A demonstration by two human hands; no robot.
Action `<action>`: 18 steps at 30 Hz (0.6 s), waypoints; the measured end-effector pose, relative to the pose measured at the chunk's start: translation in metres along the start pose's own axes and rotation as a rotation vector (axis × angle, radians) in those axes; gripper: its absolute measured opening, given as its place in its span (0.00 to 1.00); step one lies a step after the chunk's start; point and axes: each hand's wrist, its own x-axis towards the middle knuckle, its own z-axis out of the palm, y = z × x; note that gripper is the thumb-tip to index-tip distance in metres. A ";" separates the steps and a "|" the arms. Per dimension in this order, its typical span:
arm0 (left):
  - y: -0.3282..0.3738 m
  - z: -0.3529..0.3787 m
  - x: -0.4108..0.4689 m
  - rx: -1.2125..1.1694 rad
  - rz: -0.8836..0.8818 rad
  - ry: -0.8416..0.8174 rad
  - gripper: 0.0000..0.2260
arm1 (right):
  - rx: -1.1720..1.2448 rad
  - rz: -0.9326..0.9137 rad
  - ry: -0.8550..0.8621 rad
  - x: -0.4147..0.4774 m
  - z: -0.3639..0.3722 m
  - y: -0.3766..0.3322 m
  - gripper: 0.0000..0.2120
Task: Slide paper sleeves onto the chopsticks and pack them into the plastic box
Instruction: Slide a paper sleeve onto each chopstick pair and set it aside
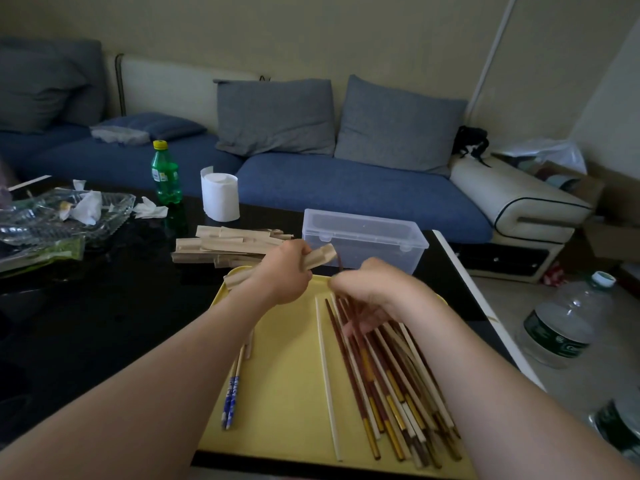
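I note left hand (282, 271) gripping a paper sleeve (320, 255); right hand (374, 289) fingers curled round chopsticks (388, 386) heaped along the tray's (277, 393) right side. Plastic box (363, 237) stands just beyond the far edge, with sleeve pile (228, 245) and tissue roll (220, 195) to its left.

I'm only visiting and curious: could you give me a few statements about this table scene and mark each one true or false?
1. The left hand holds a paper sleeve. True.
2. The loose chopsticks lie on a yellow tray. True.
3. The green bottle lies on its side. False: the bottle stands upright.
4. The plastic box sits on the sofa. False: the box sits on the dark table, beyond the tray.
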 end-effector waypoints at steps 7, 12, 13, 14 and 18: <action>0.000 0.005 0.003 0.334 -0.104 0.093 0.15 | -0.261 -0.240 0.176 0.010 -0.015 0.011 0.14; 0.008 0.004 0.000 0.445 -0.126 0.105 0.22 | -0.436 -0.303 0.298 0.015 -0.018 0.022 0.15; 0.008 0.005 0.000 0.443 -0.126 0.107 0.23 | -0.461 -0.295 0.308 0.015 -0.019 0.024 0.15; 0.009 0.006 0.000 0.441 -0.125 0.108 0.23 | -0.481 -0.282 0.317 0.015 -0.021 0.026 0.15; 0.010 0.006 -0.001 0.458 -0.105 0.094 0.25 | -0.502 -0.250 0.331 0.018 -0.026 0.031 0.16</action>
